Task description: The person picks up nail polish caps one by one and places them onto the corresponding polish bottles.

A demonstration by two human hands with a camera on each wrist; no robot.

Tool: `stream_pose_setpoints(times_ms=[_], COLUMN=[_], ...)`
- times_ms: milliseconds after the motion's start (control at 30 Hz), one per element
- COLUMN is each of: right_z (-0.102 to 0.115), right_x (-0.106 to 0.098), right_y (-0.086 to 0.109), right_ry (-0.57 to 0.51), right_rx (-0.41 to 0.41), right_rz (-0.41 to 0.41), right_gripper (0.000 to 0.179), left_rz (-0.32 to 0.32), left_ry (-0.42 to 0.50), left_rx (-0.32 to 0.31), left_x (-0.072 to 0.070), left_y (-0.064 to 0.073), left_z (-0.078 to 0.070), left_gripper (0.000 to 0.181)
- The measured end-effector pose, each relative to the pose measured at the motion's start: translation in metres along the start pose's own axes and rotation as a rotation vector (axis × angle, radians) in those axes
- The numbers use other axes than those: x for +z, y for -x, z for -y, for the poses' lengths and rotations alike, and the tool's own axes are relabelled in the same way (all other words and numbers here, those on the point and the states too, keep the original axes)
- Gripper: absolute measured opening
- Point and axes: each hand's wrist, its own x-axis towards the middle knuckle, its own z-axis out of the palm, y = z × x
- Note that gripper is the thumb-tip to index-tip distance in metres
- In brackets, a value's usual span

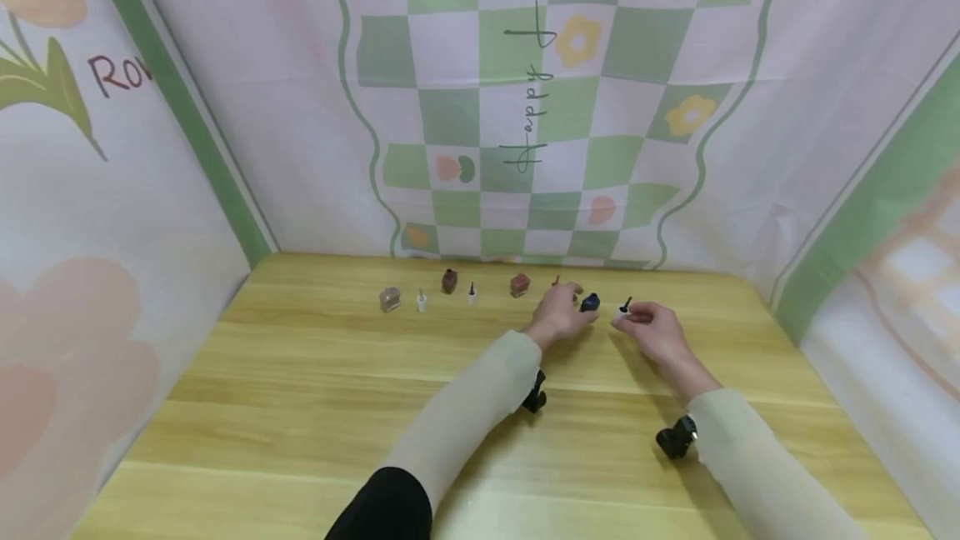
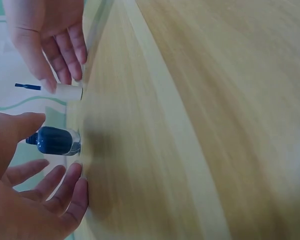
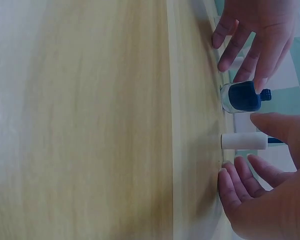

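Observation:
A bottle of dark blue nail polish (image 1: 590, 302) stands uncapped and upright near the back of the table. My left hand (image 1: 558, 317) is around it, fingers spread and loosely bent, with gaps to the bottle in the left wrist view. Just to the right, a white brush cap (image 3: 244, 141) stands on its end, its dark blue brush (image 1: 627, 304) pointing up. My right hand (image 1: 660, 333) is around this cap; the right wrist view shows space between its thumb, fingers and the cap. A red brush tip (image 1: 556, 281) shows behind my left hand, which hides its cap.
Leftward in the same row stand a red polish bottle (image 1: 519, 285), a dark red bottle (image 1: 449, 281) and a clear glittery bottle (image 1: 390, 299). White brush caps, one dark-tipped (image 1: 472, 294) and one pale-tipped (image 1: 422, 301), stand among them. A patterned curtain (image 1: 510, 107) hangs behind the wooden table (image 1: 300, 407).

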Motion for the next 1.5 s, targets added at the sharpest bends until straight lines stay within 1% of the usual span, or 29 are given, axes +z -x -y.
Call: stream_pose_setpoints(times_ms=[333, 600, 833, 1000, 1100, 1300, 1500], right_z=[0.000, -0.003, -0.004, -0.005, -0.004, -0.002, -0.002], right_x=[0.001, 0.001, 0.001, 0.001, 0.001, 0.001, 0.001], right_y=[-0.006, -0.008, -0.008, -0.008, -0.008, -0.005, -0.004], right_ry=[-0.013, -0.044, -0.058, -0.059, -0.058, -0.048, -0.051], right_rx=[0.004, 0.029, 0.041, 0.044, 0.042, 0.042, 0.048], right_rz=[-0.031, -0.036, -0.029, -0.029, -0.034, -0.051, -0.055], right_gripper=[0.058, 0.056, 0.056, 0.055, 0.053, 0.049, 0.049], left_rz=[-0.008, -0.030, -0.061, -0.073, -0.073, -0.102, -0.120], left_ry=[-0.013, -0.012, -0.057, -0.059, -0.061, -0.080, -0.080], left_rx=[-0.028, -0.077, -0.097, -0.116, -0.116, -0.102, -0.095], left_x=[0.001, 0.008, 0.013, 0.017, 0.018, 0.018, 0.020], left_y=[-0.003, -0.006, -0.009, -0.012, -0.013, -0.008, -0.007], left_z=[-0.004, -0.004, -0.004, -0.003, -0.004, -0.005, -0.005], left_gripper=[0.050, 0.045, 0.040, 0.038, 0.038, 0.035, 0.033])
